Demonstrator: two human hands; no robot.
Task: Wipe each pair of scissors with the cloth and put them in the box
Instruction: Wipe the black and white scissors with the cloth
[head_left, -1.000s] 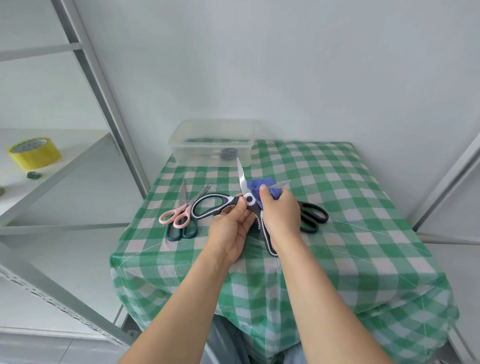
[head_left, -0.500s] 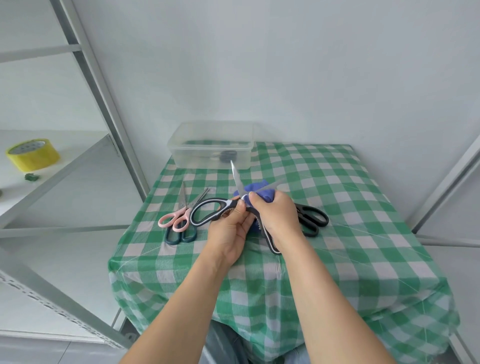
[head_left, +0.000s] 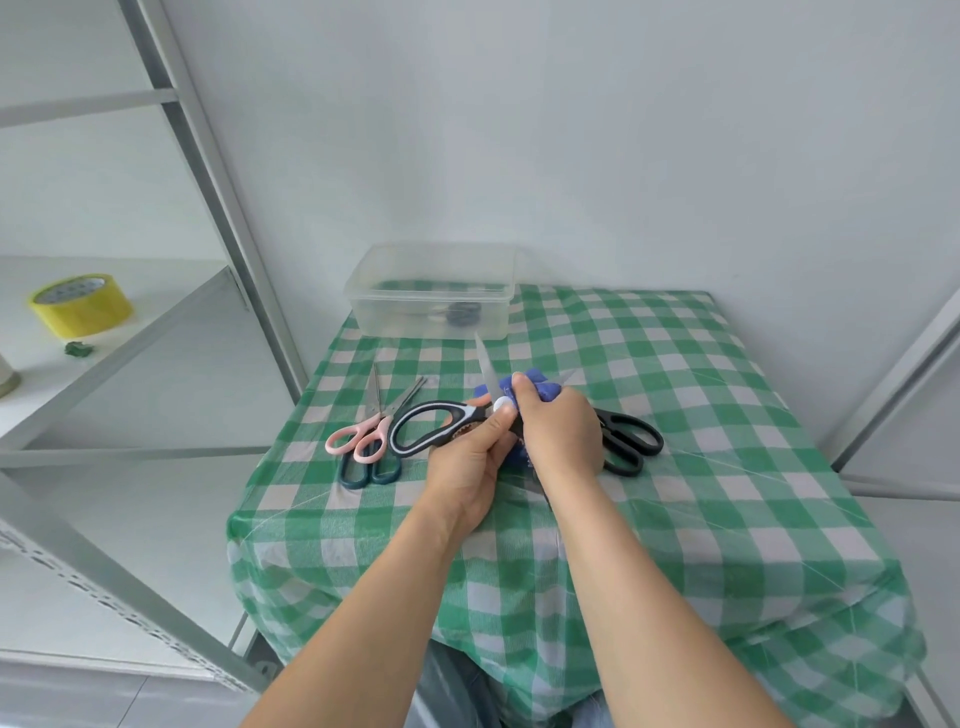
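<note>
Above the table (head_left: 701, 415) — cloth (head_left: 543, 387) pinched on kitchen scissors (head_left: 460, 418).

The right hand (head_left: 558, 431) and blue cloth (head_left: 540, 387) cover most of 1 blade and 1 handle of the black-and-white scissors (head_left: 431, 428). At the hand's 3 o'clock, the black scissors (head_left: 631, 441) show handles only. At 12 o'clock, dark contents (head_left: 462, 313) blur through the box (head_left: 431, 327) wall. A pale object (head_left: 6, 371) is cut off at the frame's 9 o'clock edge.
</note>
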